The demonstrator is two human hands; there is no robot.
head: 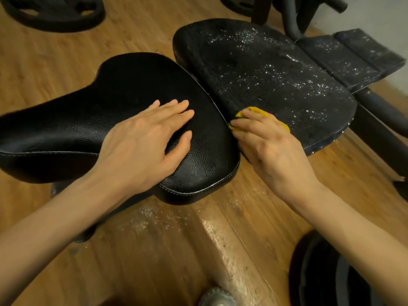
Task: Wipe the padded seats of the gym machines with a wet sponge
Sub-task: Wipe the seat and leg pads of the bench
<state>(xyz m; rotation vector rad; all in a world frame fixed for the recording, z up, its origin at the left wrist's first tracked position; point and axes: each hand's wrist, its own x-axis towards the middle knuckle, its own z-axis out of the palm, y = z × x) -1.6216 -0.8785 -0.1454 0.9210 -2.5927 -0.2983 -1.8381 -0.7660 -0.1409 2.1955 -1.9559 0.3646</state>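
pressing the yellow sponge (260,117) under my right hand (271,149) onto the near-left edge of the worn, white-flecked black seat pad (276,80); my left hand (145,138) lies flat, holding nothing, on the smooth black leatherette seat (92,107). flecks cover most of the pad, so i judge much wiping remains.

The left hand (152,133) lay flat, fingers straight, on a smooth black leather seat pad (123,89) with pale stitching along its edge. Just beside it sat a worn black seat pad (265,69) dotted with white flecks. The right hand (271,146) pressed a yellow sponge (258,112) onto the near edge of that worn pad, close to the gap between the two pads. The brown wooden floor (66,62) looked wet and speckled below the pads. A round black weight plate (53,12) lay on the floor at the top left.
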